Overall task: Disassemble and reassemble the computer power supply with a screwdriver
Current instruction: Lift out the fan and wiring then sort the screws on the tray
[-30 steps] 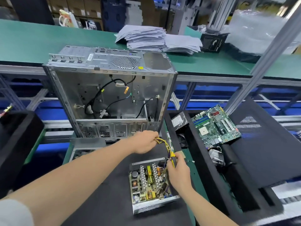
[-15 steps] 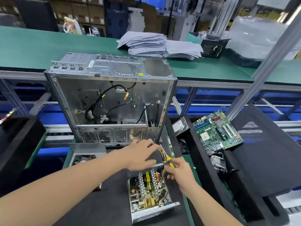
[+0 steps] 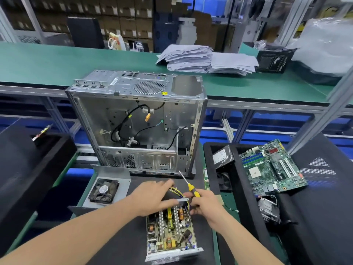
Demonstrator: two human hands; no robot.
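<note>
The open power supply (image 3: pixel 170 232) lies on the black mat in front of me, its circuit board with coils and capacitors bare. My left hand (image 3: pixel 152 196) rests with straight fingers on its far end and the yellow wire bundle (image 3: pixel 177 192). My right hand (image 3: pixel 205 204) grips a yellow-and-black screwdriver (image 3: pixel 189 185), its shaft pointing up and away. The power supply's cover with the black fan (image 3: pixel 106 190) lies to the left of the mat.
An empty metal computer case (image 3: pixel 137 121) stands upright just behind the power supply. A black foam tray (image 3: pixel 238 188) on the right holds a green motherboard (image 3: pixel 271 169), a hard drive (image 3: pixel 222 156) and a heatsink (image 3: pixel 269 209). Stacked papers (image 3: pixel 206 59) lie on the far green bench.
Both hands drew closer together over the far end of the power supply. The screwdriver tipped up so its shaft now shows. My view shifted, bringing the fan cover into sight.
</note>
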